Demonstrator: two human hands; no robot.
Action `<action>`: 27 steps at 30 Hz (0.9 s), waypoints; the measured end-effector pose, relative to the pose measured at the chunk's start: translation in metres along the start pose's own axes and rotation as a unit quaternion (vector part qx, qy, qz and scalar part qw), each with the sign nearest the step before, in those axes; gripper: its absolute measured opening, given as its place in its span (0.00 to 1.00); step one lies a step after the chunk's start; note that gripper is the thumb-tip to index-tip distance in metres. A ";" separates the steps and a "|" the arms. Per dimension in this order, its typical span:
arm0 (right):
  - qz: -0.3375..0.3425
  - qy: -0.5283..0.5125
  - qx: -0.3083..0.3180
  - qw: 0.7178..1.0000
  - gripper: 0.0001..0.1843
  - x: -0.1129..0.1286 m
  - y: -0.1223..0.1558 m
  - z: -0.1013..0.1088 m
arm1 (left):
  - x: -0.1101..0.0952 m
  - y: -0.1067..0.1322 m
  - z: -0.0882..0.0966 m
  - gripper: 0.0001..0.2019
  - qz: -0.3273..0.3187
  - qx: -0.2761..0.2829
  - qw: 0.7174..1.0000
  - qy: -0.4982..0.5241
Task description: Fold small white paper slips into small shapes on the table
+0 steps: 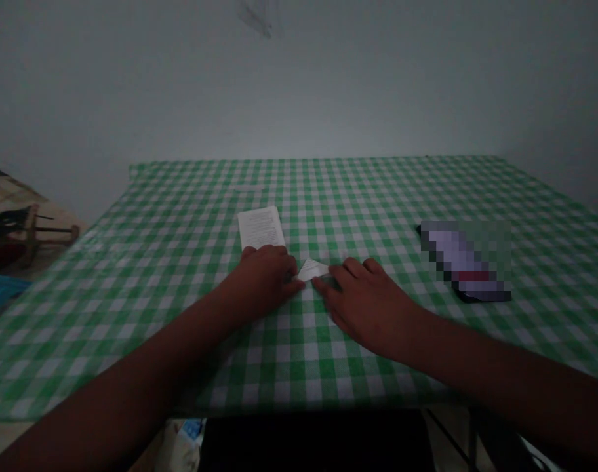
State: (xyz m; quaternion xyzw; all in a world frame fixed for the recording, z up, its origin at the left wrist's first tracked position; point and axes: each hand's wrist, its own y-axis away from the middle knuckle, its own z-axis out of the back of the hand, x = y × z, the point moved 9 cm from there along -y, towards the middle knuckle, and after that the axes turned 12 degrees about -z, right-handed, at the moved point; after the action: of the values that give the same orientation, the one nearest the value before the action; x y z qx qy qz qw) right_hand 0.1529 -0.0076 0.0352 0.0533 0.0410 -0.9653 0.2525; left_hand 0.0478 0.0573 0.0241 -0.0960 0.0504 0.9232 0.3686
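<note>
A small folded piece of paper (311, 268) with faint printed lines lies low over the table between my two hands. My left hand (262, 278) pinches its left corner between thumb and fingers. On the other side, my right hand (365, 292) grips the right corner, the thumb beneath and the index finger above. Just beyond my left hand is a stack of printed paper sheets (260, 227), its near edge hidden behind my knuckles.
A green and white checked cloth (348, 203) covers the table. To the right lies a phone (463, 262), its screen blurred out. A pale wall (299, 85) rises behind the table. Off the left edge are a blue item (4, 292) and a wooden frame (38, 229).
</note>
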 end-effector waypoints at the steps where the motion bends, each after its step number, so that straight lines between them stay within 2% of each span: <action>1: -0.002 -0.004 -0.001 1.000 0.21 0.000 -0.001 0.000 | 0.002 0.000 -0.002 0.12 0.008 0.001 1.000 0.010; 7: -0.013 -0.034 -0.008 0.999 0.21 -0.005 -0.003 0.002 | 0.008 -0.002 -0.002 0.11 0.029 -0.020 0.997 0.068; 14: -0.020 -0.051 -0.013 0.998 0.25 -0.006 -0.003 -0.001 | 0.006 -0.002 -0.002 0.09 0.033 -0.016 0.996 0.076; 19: -0.028 -0.048 -0.005 0.998 0.24 -0.009 -0.006 -0.003 | 0.006 -0.004 0.000 0.08 0.040 -0.024 0.996 0.077; 27: -0.037 -0.063 -0.011 0.997 0.22 -0.013 -0.009 -0.001 | -0.006 -0.006 0.002 0.11 -0.018 -0.057 0.998 0.022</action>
State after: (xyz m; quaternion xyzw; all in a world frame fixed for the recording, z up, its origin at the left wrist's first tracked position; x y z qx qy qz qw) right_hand 0.1594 0.0067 0.0359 -0.0121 0.0372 -0.9749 0.2192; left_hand 0.0557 0.0581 0.0274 -0.1377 0.0039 0.9155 0.3780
